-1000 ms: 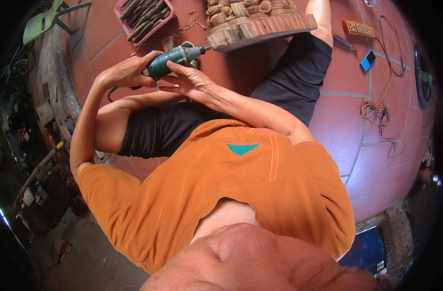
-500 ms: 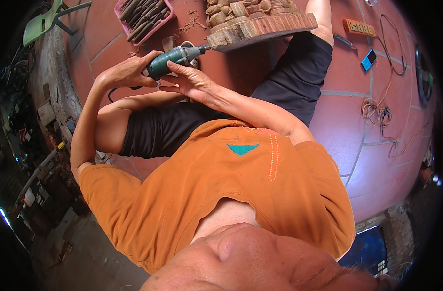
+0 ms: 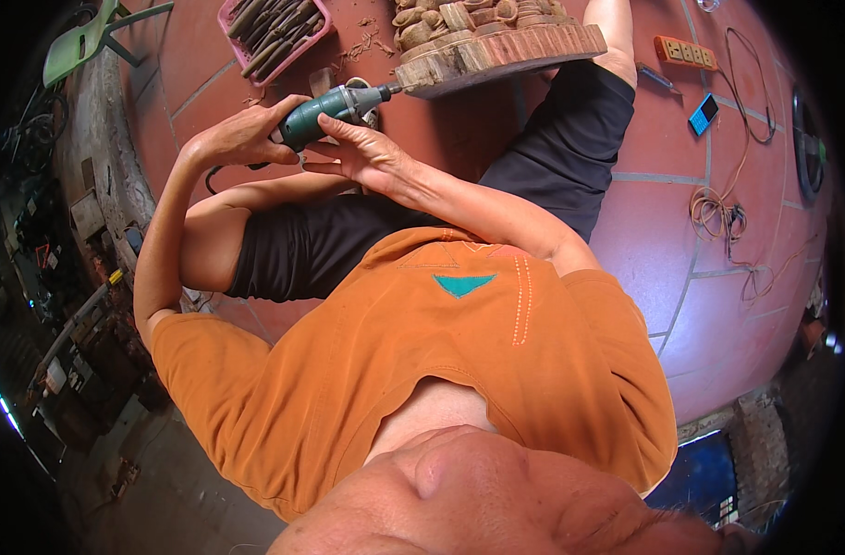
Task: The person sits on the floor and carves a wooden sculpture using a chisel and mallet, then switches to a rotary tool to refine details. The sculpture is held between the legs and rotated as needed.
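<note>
A green rotary power tool lies across both my hands. My left hand wraps its rear body. My right hand cradles the front from below, fingers along the barrel. The tool's tip touches the left edge of a carved wooden block that rests against my leg in black shorts. Carved shapes show along the block's top.
A pink tray of several chisels lies on the red tiled floor at top left, wood chips beside it. An orange power strip, a blue phone and coiled cables lie to the right. A green chair and cluttered tools stand left.
</note>
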Tool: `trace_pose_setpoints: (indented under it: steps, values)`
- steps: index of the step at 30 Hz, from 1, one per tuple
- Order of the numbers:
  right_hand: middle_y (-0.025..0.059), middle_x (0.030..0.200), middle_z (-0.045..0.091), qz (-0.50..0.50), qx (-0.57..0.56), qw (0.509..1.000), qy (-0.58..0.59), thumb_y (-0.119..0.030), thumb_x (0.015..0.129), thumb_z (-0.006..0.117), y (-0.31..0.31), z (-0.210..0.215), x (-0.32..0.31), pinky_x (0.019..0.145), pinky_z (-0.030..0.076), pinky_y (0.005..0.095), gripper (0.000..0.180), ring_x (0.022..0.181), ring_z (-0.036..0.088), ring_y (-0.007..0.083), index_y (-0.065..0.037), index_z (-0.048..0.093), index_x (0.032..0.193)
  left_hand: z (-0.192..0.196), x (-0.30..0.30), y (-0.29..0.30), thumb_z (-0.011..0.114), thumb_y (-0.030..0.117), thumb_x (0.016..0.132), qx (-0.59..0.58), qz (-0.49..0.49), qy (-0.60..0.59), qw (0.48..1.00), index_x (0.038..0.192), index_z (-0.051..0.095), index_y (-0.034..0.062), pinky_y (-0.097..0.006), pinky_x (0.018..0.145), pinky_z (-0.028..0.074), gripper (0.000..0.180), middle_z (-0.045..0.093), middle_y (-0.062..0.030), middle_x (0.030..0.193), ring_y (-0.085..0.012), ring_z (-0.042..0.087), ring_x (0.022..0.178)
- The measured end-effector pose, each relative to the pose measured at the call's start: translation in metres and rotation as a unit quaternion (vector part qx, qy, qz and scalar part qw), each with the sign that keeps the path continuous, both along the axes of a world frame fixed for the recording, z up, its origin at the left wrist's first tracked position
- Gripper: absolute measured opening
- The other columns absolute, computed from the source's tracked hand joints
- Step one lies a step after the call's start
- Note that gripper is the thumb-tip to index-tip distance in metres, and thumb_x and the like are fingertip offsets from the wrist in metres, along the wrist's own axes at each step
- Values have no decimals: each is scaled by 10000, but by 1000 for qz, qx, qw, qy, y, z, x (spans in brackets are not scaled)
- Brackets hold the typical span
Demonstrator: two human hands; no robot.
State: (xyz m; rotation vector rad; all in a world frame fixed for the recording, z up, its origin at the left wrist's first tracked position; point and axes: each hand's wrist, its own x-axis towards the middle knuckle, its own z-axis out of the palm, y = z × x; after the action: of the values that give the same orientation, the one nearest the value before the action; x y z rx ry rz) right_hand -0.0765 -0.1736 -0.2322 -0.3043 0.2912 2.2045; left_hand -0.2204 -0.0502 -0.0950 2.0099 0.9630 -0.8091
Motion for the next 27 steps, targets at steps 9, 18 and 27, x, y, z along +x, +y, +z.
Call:
trace_pose_setpoints:
  steps: [9,18,27]
  values:
    - [69,1203,619,-1,5,1000,-6,-252,853,817,1,-1,-1,1007,509,546,449,1178,568,249,-110,617,1229,3,3,0,760,197,737,-11,13,3,1000,1457,368,133,-464,649,502,822,645,-214,823,-374,659,689]
    - [71,1213,617,-6,4,1000,-14,-256,846,824,3,-2,-1,991,515,544,468,1184,566,261,-115,610,1237,-1,0,1,769,202,736,-4,15,4,1000,1451,371,130,-466,671,506,822,647,-219,842,-375,665,735]
    - [73,1206,624,-2,-1,1000,-6,-239,851,818,2,0,1,1003,512,550,439,1187,564,247,-114,620,1223,0,2,2,760,200,735,-9,10,6,1000,1450,374,131,-464,655,500,815,648,-217,827,-371,660,705]
